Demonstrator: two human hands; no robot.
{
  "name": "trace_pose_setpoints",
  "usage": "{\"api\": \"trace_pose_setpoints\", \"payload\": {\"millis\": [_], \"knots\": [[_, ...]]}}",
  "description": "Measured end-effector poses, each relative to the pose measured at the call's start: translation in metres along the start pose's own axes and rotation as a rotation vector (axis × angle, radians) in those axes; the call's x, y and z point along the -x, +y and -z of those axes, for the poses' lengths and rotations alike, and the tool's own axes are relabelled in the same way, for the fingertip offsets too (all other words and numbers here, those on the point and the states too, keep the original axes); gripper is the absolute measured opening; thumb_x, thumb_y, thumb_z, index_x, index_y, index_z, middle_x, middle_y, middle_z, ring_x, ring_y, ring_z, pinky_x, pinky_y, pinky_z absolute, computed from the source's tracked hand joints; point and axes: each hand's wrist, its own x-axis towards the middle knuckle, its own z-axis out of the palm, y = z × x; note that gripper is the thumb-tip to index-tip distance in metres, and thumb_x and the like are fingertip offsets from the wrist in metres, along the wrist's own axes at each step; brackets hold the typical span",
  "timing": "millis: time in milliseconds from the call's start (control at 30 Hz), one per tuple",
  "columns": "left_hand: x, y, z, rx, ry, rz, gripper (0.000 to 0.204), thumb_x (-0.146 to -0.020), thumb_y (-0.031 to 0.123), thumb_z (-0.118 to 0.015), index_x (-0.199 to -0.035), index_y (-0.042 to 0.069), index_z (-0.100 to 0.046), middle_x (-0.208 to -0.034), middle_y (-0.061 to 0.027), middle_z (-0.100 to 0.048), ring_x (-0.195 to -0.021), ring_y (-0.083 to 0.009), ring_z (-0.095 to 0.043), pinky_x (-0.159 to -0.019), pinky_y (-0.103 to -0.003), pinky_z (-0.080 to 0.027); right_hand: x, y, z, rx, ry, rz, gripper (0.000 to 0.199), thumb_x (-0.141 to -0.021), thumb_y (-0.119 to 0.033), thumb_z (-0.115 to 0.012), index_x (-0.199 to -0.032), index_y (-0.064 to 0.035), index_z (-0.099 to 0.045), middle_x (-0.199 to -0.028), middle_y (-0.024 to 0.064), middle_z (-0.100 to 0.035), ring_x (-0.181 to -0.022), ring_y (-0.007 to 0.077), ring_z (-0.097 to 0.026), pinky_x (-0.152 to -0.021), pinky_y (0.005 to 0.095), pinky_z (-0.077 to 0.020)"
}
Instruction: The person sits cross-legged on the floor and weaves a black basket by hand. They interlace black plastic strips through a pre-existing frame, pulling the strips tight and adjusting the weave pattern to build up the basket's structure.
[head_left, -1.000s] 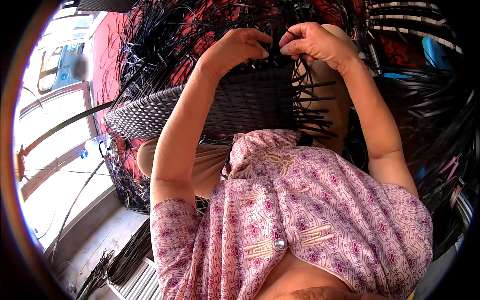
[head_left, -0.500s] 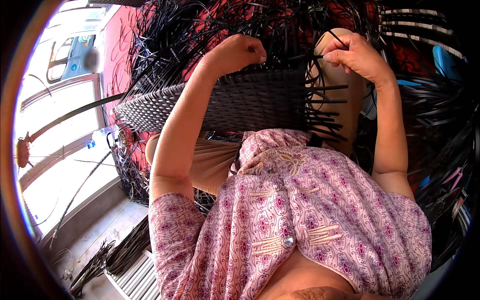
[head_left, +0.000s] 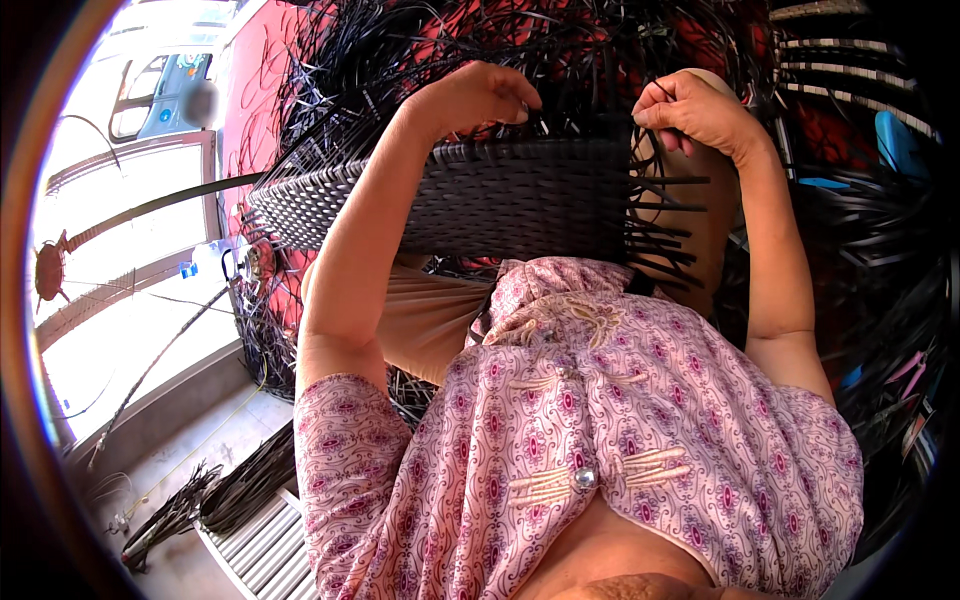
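Woven black panel (head_left: 520,200) is lying just bodyward of the fingers (head_left: 655,117)!
Right hand (head_left: 705,115) is pinching a thin black strip (head_left: 664,92) between its fingers; left hand (head_left: 465,97) is curling its own near the panel's far edge, and whether they're gripping anything I cannot tell. Loose strip ends (head_left: 680,181) are poking out below the right fingers.

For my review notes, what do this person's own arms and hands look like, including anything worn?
The short sleeves are pale pink with magenta medallions and dark scrollwork. Below them, the forearms are bare. The left hand and right hand are ungloved, and no watch or bracelet shows on either side.
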Motion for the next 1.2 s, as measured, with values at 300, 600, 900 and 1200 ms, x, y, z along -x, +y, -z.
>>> {"api": "trace_pose_setpoints", "payload": {"millis": [300, 600, 900, 1200], "knots": [[0.006, 0.002, 0.008, 0.071, -0.125, 0.024, 0.033, -0.086, 0.005, -0.067, -0.119, 0.002, -0.065, -0.092, -0.0017, -0.068, -0.087, -0.008, -0.061, -0.08, -0.023, -0.048, -0.001, 0.004, -0.002, -0.023, -0.038, -0.026, 0.011, -0.087, -0.016, -0.068, -0.085, -0.0058, -0.065, -0.06, -0.0028, -0.058, -0.048, 0.0029, -0.051, -0.039, 0.02, -0.0372], [0.008, 0.019, 0.014, 0.059, -0.115, 0.04, 0.029, -0.086, 0.008, -0.069, -0.114, 0.002, -0.067, -0.091, -0.0023, -0.068, -0.085, -0.0089, -0.063, -0.075, -0.025, -0.05, -0.003, 0.012, -0.001, -0.079, -0.022, -0.011, 0.011, -0.086, -0.014, -0.069, -0.084, -0.0046, -0.065, -0.061, -0.0026, -0.058, -0.048, 0.0032, -0.052, -0.039, 0.0195, -0.0369], [0.021, -0.017, 0.016, -0.139, 0.03, 0.026, 0.016, -0.086, 0.011, -0.07, -0.1, 0.002, -0.071, -0.087, 0.0005, -0.067, -0.083, -0.0099, -0.062, -0.077, -0.028, -0.051, 0.032, 0.013, 0.024, 0.09, 0.112, 0.085, 0.015, -0.083, -0.016, -0.07, -0.08, -0.0022, -0.069, -0.062, -0.0003, -0.058, -0.048, 0.0069, -0.052, -0.045, 0.0217, -0.0405], [0.026, -0.006, 0.016, -0.285, 0.034, 0.054, 0.017, -0.087, 0.015, -0.07, -0.099, 0.002, -0.072, -0.091, -0.0063, -0.07, -0.088, -0.0138, -0.065, -0.083, -0.029, -0.051, 0.027, 0.007, 0.02, 0.046, 0.09, 0.113, 0.017, -0.086, -0.018, -0.07, -0.077, -0.0041, -0.066, -0.06, -0.0014, -0.054, -0.044, 0.004, -0.045, -0.041, 0.021, -0.0367]]}}
